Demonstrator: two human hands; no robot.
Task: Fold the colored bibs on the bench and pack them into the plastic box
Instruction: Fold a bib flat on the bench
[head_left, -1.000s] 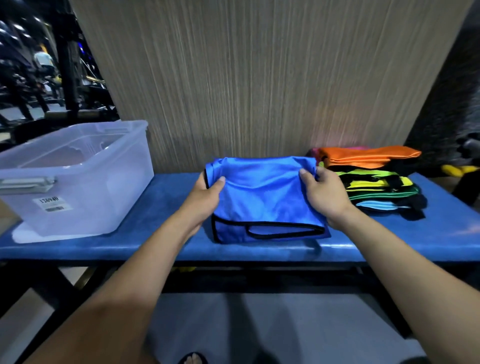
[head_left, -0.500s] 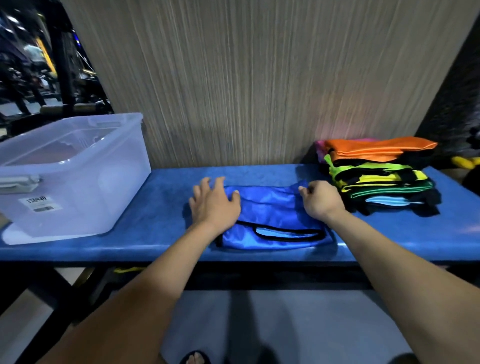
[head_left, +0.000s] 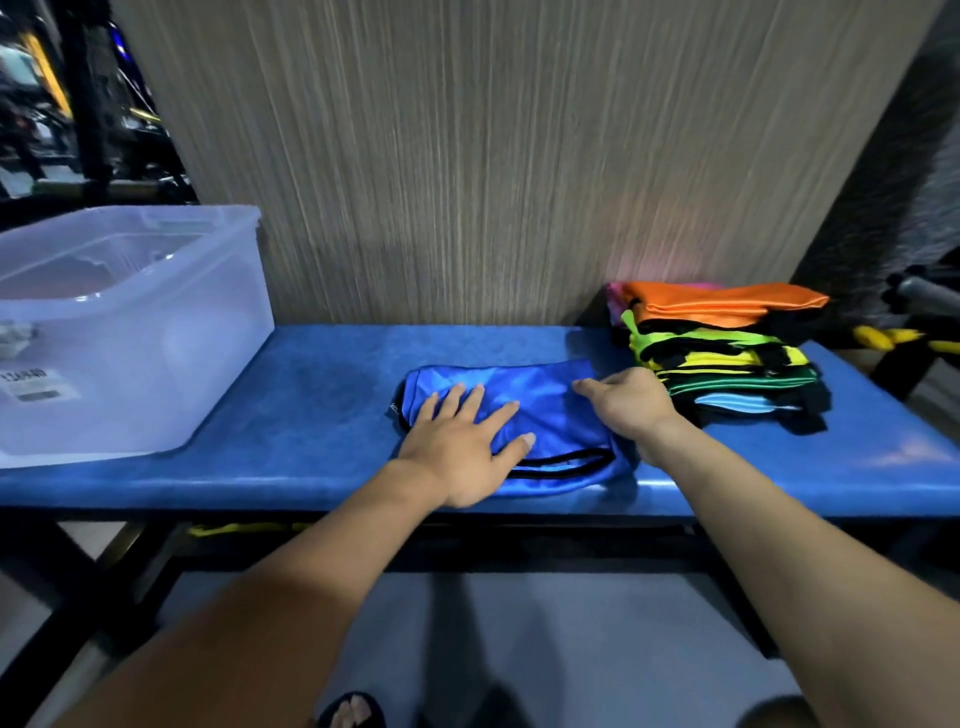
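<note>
A folded blue bib (head_left: 540, 400) with black trim lies flat on the blue bench (head_left: 311, 415), in the middle. My left hand (head_left: 462, 447) presses flat on its left half with fingers spread. My right hand (head_left: 628, 405) rests on the bib's right edge, fingers loosely bent and pointing left; they grip nothing that I can see. A stack of colored bibs (head_left: 727, 353), orange on top, then yellow-green, green and light blue, sits on the bench to the right. The clear plastic box (head_left: 156, 332) stands open at the bench's left end.
A wood-grain wall panel (head_left: 493, 156) rises right behind the bench. Dark gym equipment (head_left: 78, 130) stands far left, and a yellow and black object (head_left: 893, 338) sits beyond the right end. Grey floor and a sandalled foot (head_left: 353, 712) show below the bench.
The bib's raised top half came down over the lower half, leaving a flat fold. My left hand slid onto it and spread out; my right hand shifted along the right edge.
</note>
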